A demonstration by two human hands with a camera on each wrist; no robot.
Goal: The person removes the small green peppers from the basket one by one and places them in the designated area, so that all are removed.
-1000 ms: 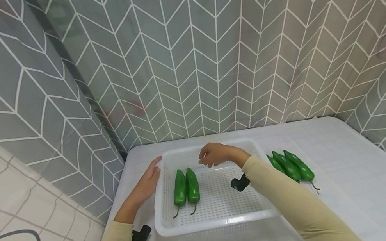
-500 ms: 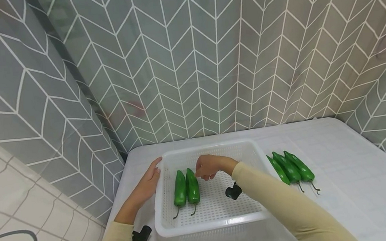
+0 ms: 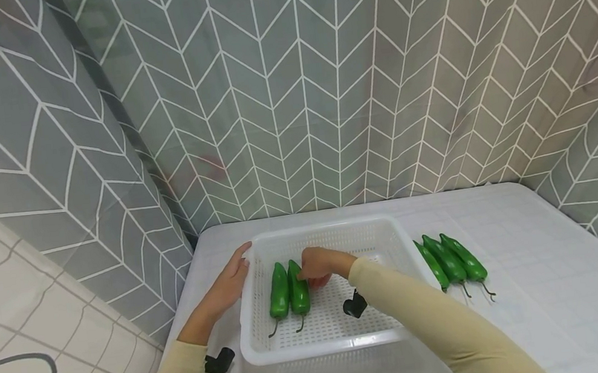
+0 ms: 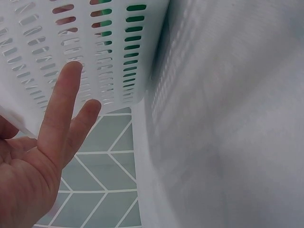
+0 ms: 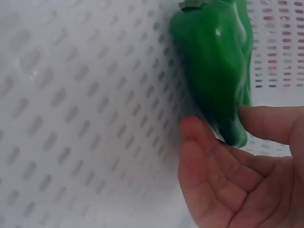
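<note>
Two long green peppers lie side by side in a white perforated plastic basket [image 3: 343, 345], stems toward me. My right hand [image 3: 316, 265] is at the right-hand pepper [image 3: 300, 299]. In the right wrist view its thumb [image 5: 270, 124] and curled fingers pinch that pepper [image 5: 213, 61] near its narrow tip. The left-hand pepper [image 3: 279, 295] lies close beside it, mostly hidden in that view. My left hand [image 3: 231, 286] rests on the outside of the basket's left wall, with straight fingers [image 4: 61, 109] against the holes [image 4: 135, 45] in the left wrist view.
Several more green peppers [image 3: 451, 264] lie on the white-covered table [image 3: 555, 281] to the right of the basket, partly behind my right sleeve [image 3: 445, 329]. A grey chevron curtain [image 3: 316, 87] hangs behind the table. White tiles [image 3: 33, 311] are at the left.
My right hand has moved left and down inside the basket, onto the right-hand pepper, and now pinches it. My left hand has stayed at the basket's left side.
</note>
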